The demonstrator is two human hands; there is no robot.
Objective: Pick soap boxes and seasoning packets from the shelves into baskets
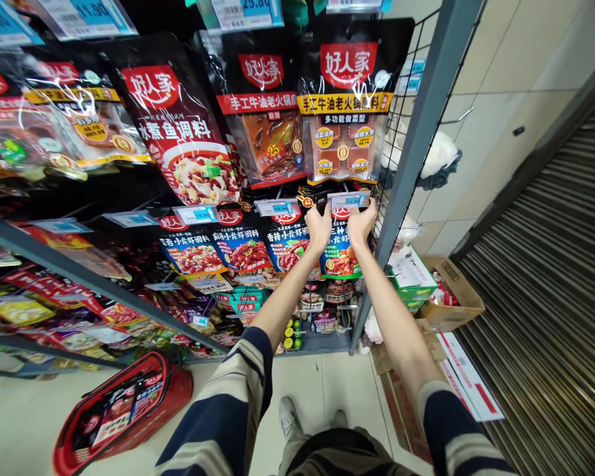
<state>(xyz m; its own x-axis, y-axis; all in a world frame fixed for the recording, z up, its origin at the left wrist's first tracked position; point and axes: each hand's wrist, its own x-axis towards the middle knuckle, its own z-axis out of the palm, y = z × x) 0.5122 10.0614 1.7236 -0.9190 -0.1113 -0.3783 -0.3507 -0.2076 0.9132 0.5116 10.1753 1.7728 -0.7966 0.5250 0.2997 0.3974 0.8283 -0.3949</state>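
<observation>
A blue seasoning packet (340,250) with a green bottom edge and a picture of crayfish hangs on the rack at the right. At its upper left corner, my left hand (318,227) is closed on the packet, thumb up. My right hand (361,223) grips the upper right corner. A price tag (350,199) sits between the hands and covers part of the packet's top. Fingers behind the packet are hidden. Left of my hands hang similar blue packets (242,254). Directly above is a black hotpot base packet (344,142) with a yellow band.
A grey rack post (406,139) and wire mesh stand close right of my hands. On the floor at lower left is a red shopping basket (178,390) with several packets inside. Cardboard boxes (456,317) are stacked at the right, beside a ribbed shutter (550,264).
</observation>
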